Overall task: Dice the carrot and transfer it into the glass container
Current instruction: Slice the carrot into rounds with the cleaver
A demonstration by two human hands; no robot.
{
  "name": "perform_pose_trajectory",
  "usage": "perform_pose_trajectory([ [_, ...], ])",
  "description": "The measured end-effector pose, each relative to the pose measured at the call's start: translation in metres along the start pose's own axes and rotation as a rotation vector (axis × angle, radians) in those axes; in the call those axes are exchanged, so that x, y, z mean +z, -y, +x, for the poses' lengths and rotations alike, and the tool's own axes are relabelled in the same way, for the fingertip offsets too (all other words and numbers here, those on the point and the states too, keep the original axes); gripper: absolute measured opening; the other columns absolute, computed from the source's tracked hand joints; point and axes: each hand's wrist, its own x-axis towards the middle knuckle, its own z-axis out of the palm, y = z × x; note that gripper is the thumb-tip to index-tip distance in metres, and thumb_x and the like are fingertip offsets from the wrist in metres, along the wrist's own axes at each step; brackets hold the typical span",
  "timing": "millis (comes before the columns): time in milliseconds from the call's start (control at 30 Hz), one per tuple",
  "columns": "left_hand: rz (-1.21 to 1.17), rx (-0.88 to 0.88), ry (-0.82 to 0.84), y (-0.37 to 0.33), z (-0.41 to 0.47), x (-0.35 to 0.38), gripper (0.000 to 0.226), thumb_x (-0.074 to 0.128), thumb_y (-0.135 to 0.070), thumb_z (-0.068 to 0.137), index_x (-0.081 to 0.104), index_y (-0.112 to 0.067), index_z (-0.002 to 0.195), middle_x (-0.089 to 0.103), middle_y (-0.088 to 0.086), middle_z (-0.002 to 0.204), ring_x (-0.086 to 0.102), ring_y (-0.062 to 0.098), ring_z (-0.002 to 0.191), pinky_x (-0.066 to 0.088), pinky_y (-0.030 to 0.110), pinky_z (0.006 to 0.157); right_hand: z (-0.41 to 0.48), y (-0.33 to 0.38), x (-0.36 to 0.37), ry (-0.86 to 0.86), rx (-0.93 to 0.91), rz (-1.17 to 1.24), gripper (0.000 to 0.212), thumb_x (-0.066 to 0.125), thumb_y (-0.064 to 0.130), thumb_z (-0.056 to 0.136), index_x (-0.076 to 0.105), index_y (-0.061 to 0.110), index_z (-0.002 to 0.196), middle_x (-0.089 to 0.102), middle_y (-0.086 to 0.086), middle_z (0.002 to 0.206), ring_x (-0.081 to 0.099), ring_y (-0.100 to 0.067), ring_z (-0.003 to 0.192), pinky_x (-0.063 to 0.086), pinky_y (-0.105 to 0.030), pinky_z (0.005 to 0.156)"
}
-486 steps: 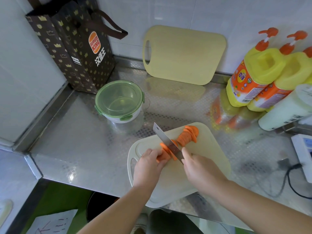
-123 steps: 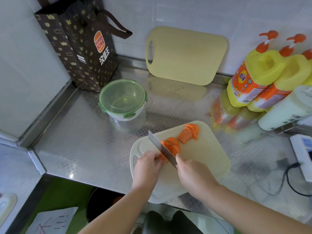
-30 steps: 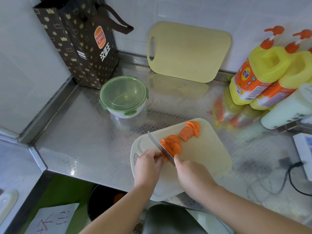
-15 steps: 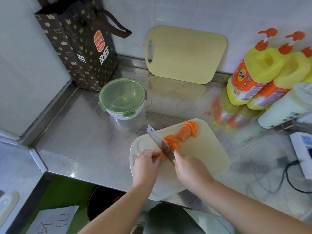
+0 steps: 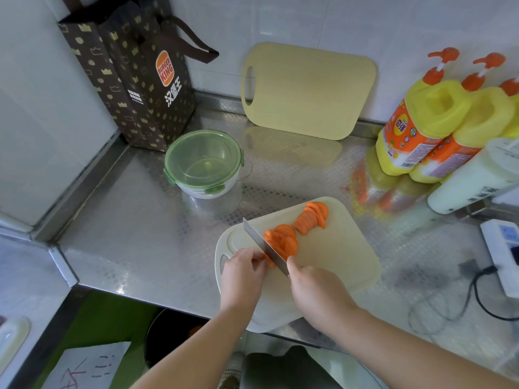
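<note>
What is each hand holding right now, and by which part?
The right hand grips the knife by its handle; the left hand pinches the carrot stub by its uncut end.

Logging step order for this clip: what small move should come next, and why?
Probably one more slice: the right hand holds the knife at the small carrot stub pinched by the left hand; the carrot slices beside it are not diced yet.

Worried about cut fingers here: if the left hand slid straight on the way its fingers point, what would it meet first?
The knife blade held by the right hand: it stands just ahead of the left hand, which pinches the carrot end. Cut slices lie beyond it.
</note>
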Motion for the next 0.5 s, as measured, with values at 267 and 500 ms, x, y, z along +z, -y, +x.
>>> perform_pose_trajectory([
  [267, 0.046, 0.021, 0.009, -0.001, 0.003, -0.003, 0.009, 0.064, -0.015, 0.086, 0.071, -0.02, 0.084, 0.063, -0.011, 0.082, 0.046, 0.0, 0.07, 0.032, 0.01, 0.065, 0.006, 0.006, -0.002, 0.053, 0.008, -0.03, 0.049, 0.036, -0.002, 0.095, 0.024, 0.007, 0.142, 0.063, -0.01, 0.11, 0.064, -0.026, 0.096, 0.043, -0.032, 0.069],
  [500, 0.042, 0.029, 0.023, -0.002, 0.004, -0.005, 0.017, 0.065, -0.017, 0.085, 0.063, -0.029, 0.073, 0.064, -0.011, 0.081, 0.048, -0.003, 0.069, 0.033, 0.004, 0.067, 0.017, 0.006, 0.003, 0.07, 0.036, 0.013, 0.04, 0.037, 0.0, 0.094, 0.032, 0.007, 0.133, 0.06, -0.009, 0.098, 0.062, -0.029, 0.086, 0.036, -0.031, 0.063],
])
